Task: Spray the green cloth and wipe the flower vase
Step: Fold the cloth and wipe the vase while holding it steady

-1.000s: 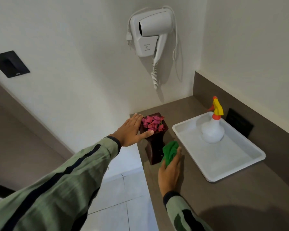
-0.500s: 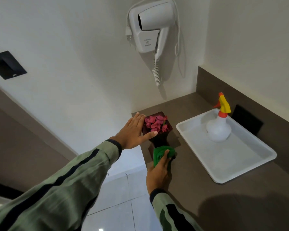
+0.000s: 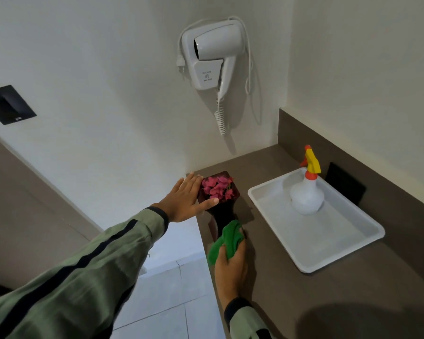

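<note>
A dark brown flower vase [image 3: 224, 214] with pink flowers [image 3: 217, 187] stands at the left edge of the brown counter. My left hand [image 3: 185, 200] lies flat against the vase's top left side, thumb across its rim, steadying it. My right hand [image 3: 230, 266] grips the bunched green cloth [image 3: 228, 239] and presses it against the lower front of the vase. A white spray bottle [image 3: 306, 193] with a yellow and orange head stands in a white tray [image 3: 328, 243] to the right.
A white hair dryer [image 3: 212, 56] hangs on the wall above the counter, its coiled cord dangling down. A dark panel [image 3: 345, 184] sits on the backsplash behind the tray. The counter [image 3: 304, 302] ends just left of the vase, with tiled floor [image 3: 169, 302] below.
My right hand with the green cloth has shifted across the vase's lower part, from its right side to its front. My left hand has stayed on the vase top.
</note>
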Available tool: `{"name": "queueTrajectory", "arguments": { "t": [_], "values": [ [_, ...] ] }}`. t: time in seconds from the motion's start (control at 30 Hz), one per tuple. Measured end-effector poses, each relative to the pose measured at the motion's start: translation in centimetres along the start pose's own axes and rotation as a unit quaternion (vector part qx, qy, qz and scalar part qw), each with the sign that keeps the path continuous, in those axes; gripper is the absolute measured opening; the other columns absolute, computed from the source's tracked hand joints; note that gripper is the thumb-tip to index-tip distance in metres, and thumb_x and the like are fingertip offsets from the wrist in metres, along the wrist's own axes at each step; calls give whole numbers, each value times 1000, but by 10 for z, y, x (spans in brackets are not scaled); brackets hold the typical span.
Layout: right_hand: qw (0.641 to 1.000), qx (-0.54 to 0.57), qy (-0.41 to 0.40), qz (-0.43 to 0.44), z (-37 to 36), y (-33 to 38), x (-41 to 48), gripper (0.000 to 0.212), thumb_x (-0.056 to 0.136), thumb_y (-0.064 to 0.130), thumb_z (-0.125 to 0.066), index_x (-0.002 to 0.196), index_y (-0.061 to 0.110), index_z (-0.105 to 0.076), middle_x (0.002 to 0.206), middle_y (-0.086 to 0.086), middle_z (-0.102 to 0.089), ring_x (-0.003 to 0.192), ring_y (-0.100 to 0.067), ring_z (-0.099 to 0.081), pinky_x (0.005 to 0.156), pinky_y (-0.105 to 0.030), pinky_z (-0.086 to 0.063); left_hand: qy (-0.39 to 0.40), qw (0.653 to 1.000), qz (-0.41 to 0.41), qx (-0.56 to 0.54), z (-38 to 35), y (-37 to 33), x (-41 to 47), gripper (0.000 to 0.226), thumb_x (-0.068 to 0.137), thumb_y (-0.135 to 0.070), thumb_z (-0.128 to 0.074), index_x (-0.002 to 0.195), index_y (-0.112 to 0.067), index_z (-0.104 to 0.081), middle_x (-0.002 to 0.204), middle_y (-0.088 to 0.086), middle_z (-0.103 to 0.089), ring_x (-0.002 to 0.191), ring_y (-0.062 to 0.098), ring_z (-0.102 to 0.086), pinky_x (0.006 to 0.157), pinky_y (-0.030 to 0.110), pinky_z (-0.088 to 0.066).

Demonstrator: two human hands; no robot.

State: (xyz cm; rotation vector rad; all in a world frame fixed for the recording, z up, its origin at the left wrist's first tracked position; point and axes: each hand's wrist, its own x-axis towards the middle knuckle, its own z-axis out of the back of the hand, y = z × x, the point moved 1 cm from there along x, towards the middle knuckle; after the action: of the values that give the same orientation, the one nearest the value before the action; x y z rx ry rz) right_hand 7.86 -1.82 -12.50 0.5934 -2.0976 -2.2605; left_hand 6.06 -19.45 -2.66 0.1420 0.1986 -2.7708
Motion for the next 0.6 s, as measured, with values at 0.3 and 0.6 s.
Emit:
{"name": "queueTrajectory", "arguments": {
  "t": [0.3, 0.6],
  "values": [
    [994, 54, 32, 85, -24, 36, 2, 55, 82, 2, -66, 130, 15, -42, 128, -12, -50, 114, -28, -56, 94, -40, -53, 13, 1000, 8, -13, 5, -4, -3, 122, 66, -92, -11, 157, -11, -7, 166, 10, -8, 153, 22, 4, 121, 42, 2],
    [993, 19, 106, 39, 69, 40, 30, 46, 75, 3, -76, 110, 13, -47, 99, -2, -61, 80, 0, -57, 54, -2, -47, -258, 949, 103, -150, -24, -18, -42, 79, 87, -68, -37, 146, -15, -41, 154, 8, -42, 148, 27, -21, 117, 44, -21]
  ]
}}
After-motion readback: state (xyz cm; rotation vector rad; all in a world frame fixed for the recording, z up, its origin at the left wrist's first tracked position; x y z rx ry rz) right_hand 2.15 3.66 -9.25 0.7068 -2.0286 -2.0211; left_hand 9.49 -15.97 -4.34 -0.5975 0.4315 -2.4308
